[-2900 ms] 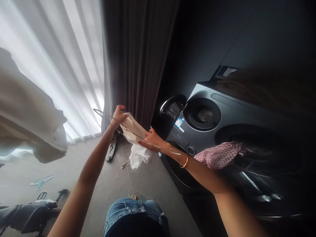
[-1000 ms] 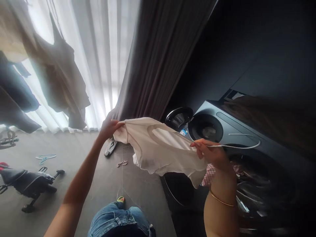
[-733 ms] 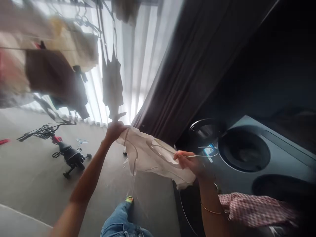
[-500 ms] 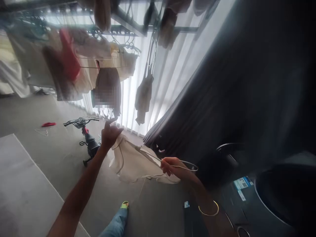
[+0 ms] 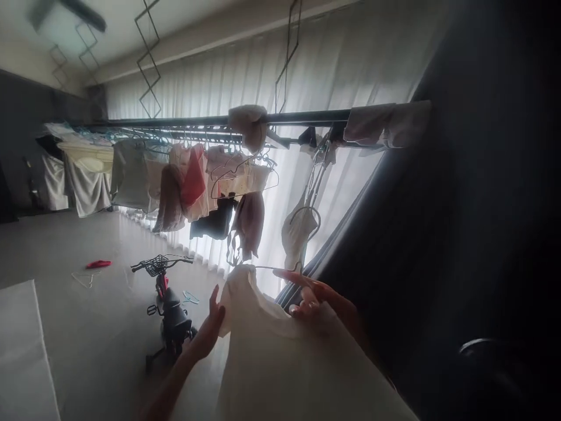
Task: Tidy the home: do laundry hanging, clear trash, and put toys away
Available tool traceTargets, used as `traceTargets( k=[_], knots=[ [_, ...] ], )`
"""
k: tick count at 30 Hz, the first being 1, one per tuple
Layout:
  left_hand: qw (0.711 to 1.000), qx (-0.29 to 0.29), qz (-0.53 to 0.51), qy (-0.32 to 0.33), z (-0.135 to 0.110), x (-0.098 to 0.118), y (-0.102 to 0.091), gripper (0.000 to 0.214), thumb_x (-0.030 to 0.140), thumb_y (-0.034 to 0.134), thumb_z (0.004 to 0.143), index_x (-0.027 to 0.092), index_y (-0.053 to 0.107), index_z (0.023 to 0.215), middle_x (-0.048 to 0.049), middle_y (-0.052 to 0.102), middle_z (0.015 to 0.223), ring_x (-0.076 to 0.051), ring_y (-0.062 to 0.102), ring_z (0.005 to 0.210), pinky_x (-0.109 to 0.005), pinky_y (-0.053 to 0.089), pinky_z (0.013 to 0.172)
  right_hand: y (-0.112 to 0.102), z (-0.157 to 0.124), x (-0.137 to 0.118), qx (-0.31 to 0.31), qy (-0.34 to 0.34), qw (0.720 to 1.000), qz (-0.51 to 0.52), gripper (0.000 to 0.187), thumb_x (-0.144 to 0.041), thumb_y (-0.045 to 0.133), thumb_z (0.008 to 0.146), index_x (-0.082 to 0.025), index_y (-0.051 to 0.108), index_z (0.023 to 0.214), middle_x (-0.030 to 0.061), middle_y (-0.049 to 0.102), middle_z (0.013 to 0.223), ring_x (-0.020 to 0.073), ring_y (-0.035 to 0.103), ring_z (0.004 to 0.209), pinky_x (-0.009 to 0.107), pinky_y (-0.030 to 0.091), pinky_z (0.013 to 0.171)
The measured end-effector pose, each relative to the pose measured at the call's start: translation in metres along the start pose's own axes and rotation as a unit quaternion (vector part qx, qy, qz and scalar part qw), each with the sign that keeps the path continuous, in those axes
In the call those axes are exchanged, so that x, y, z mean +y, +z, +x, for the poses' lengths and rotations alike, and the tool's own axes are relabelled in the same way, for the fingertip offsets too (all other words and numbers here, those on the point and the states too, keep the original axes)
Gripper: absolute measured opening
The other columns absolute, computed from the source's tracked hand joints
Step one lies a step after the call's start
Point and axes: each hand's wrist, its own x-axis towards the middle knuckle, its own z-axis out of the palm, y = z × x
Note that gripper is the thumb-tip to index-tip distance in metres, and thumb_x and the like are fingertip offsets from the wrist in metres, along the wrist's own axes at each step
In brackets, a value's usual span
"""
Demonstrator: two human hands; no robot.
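A cream-white garment (image 5: 280, 362) hangs upright in front of me, its neckline and one shoulder at the top. A thin clothes hanger (image 5: 265, 268) shows at that shoulder; the rest of it is mostly hidden by cloth and fingers. My right hand (image 5: 309, 298) is at the neckline, fingers curled around the hanger and the index finger stretched along it. At the garment's left edge, my left hand (image 5: 210, 330) touches the sleeve, thumb raised and fingers apart, with some fingertips hidden behind the cloth.
A drying rack (image 5: 307, 118) full of hanging clothes runs along the curtained window. A child's bicycle (image 5: 173, 313) stands on the floor at left, near a blue hanger (image 5: 190, 298) and a red item (image 5: 99, 264). A dark curtain (image 5: 394, 234) fills the right side.
The view has tilted up toward the rack. The garment has been raised from low and slanted to upright before me. My left hand has come from apart to its sleeve edge.
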Motion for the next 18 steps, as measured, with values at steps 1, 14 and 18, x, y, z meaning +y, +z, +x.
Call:
traceTargets(
  k=[1, 14, 18],
  knots=[
    [0.999, -0.045, -0.001, -0.009, 0.004, -0.005, 0.002, 0.103, 0.087, 0.050, 0.072, 0.043, 0.014, 0.157, -0.0117, 0.059, 0.141, -0.035, 0.061, 0.123, -0.050, 0.049, 0.099, 0.009, 0.012, -0.014, 0.030, -0.017, 0.999, -0.009, 0.039, -0.049, 0.064, 0.076, -0.029, 0.076, 0.107, -0.0040, 0.044, 0.053, 0.0147, 0.053, 0.045, 0.033, 0.058, 0.064],
    [0.963, -0.270, -0.004, -0.007, 0.057, -0.009, -0.038, 0.084, 0.079, 0.040, 0.087, 0.032, 0.025, 0.155, -0.0181, 0.056, 0.140, -0.027, 0.068, 0.104, -0.047, 0.044, 0.102, 0.042, 0.170, -0.169, 0.240, -0.230, 0.939, -0.089, 0.052, -0.011, 0.014, 0.105, -0.012, 0.059, 0.078, -0.0127, 0.030, 0.046, 0.0023, 0.019, 0.036, 0.016, 0.034, 0.049],
    [0.973, -0.230, 0.024, -0.018, 0.072, -0.008, -0.052, 0.079, 0.076, 0.040, 0.088, 0.032, 0.027, 0.152, -0.0173, 0.055, 0.139, -0.026, 0.068, 0.101, -0.049, 0.043, 0.103, 0.027, 0.208, -0.183, 0.265, -0.241, 0.928, -0.102, 0.050, -0.012, 0.014, 0.105, -0.015, 0.051, 0.073, -0.0139, 0.034, 0.044, 0.0015, 0.025, 0.037, 0.017, 0.033, 0.053]
  ],
)
